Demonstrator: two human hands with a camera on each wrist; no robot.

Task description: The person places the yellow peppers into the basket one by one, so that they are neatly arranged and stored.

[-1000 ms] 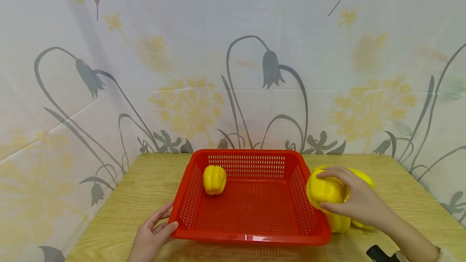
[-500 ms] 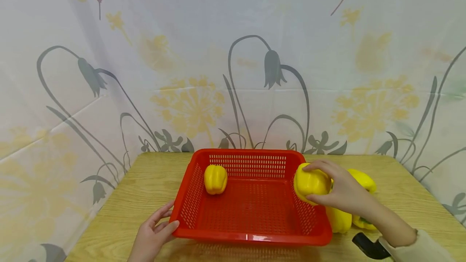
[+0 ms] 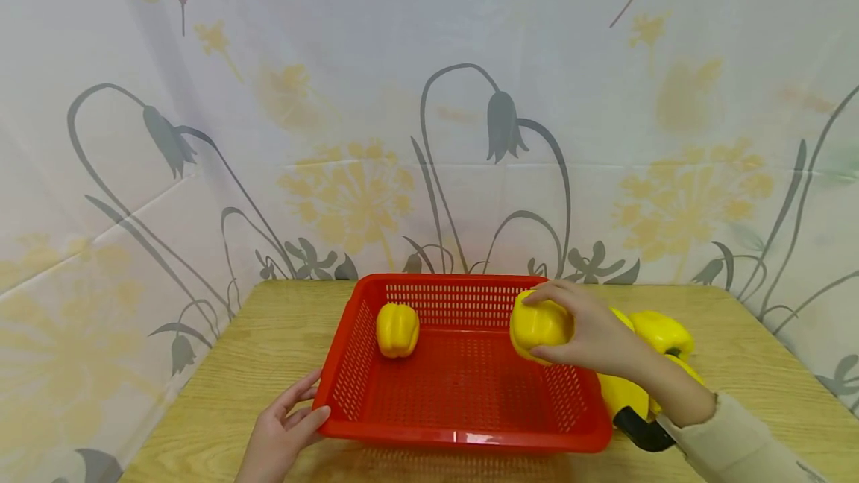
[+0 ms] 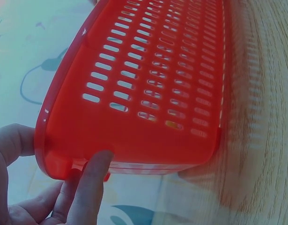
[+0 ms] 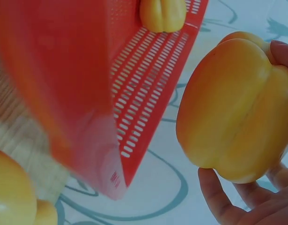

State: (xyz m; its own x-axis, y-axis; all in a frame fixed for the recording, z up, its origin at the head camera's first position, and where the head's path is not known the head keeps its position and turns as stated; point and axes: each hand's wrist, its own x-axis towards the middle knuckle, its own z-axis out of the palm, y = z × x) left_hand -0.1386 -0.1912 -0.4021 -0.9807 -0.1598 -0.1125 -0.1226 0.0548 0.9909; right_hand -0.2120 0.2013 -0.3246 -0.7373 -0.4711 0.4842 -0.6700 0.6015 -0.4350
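A red plastic basket with slotted walls stands on the wooden table. My left hand grips its near left corner, thumb on the rim and fingers against the outer wall, as the left wrist view also shows. My right hand holds a yellow bell pepper over the basket's right part, thumb and fingers around it. In the right wrist view this pepper appears large beside the basket wall. Another yellow bell pepper sits inside the basket near its back left corner.
Several more yellow bell peppers lie on the table right of the basket, partly hidden by the right forearm. A black curved piece is at the right wrist. Behind the table hangs a flower-patterned cloth.
My right hand has carried the bell pepper leftward from beside the basket's right wall to over its inside. The left hand stays on the corner.
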